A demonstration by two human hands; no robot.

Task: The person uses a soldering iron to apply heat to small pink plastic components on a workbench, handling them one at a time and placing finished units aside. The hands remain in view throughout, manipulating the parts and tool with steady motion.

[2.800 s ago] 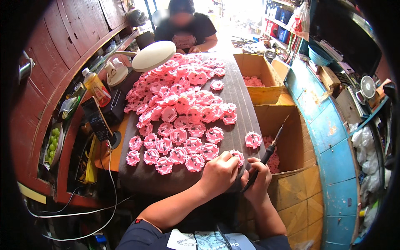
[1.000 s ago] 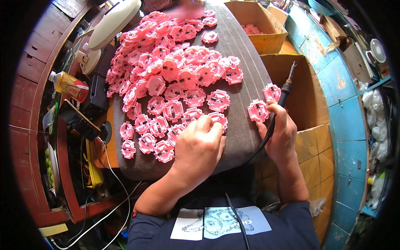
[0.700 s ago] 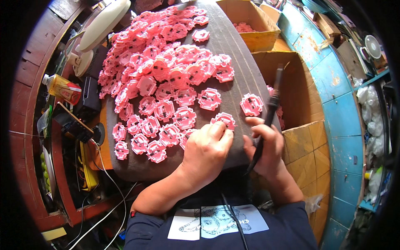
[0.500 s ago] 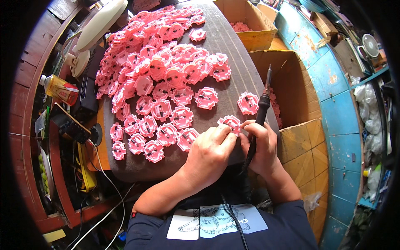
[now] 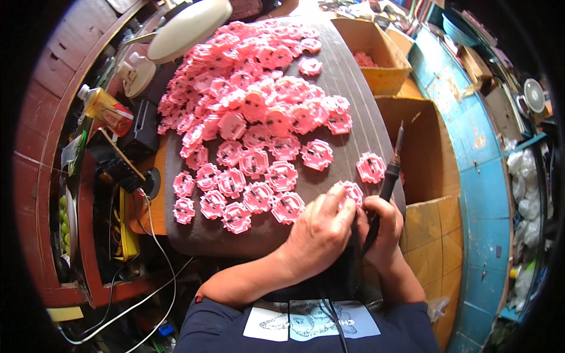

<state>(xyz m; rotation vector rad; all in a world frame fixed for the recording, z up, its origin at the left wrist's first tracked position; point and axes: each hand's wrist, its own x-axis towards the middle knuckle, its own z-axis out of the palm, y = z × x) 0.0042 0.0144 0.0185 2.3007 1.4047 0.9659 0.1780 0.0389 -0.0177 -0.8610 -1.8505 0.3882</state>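
Dark tabletop (image 5: 353, 88) below: the left hand (image 5: 321, 232) pinches a pink part (image 5: 354, 190), the right hand (image 5: 386, 228) grips a soldering iron (image 5: 389, 181).

On your left, a white lamp (image 5: 189, 30) is tilting above a bottle of amber drink (image 5: 106, 110), and a dark phone (image 5: 114, 157) is leaning with a white cable (image 5: 167, 250) trailing from it. Green fruit (image 5: 63, 232) is sitting near your view's left rim. On your right, blue panels (image 5: 485, 203) are curving past, while a small fan (image 5: 534, 96), a blue basin (image 5: 458, 32) and translucent plastic bags (image 5: 522, 187) are resting beyond.
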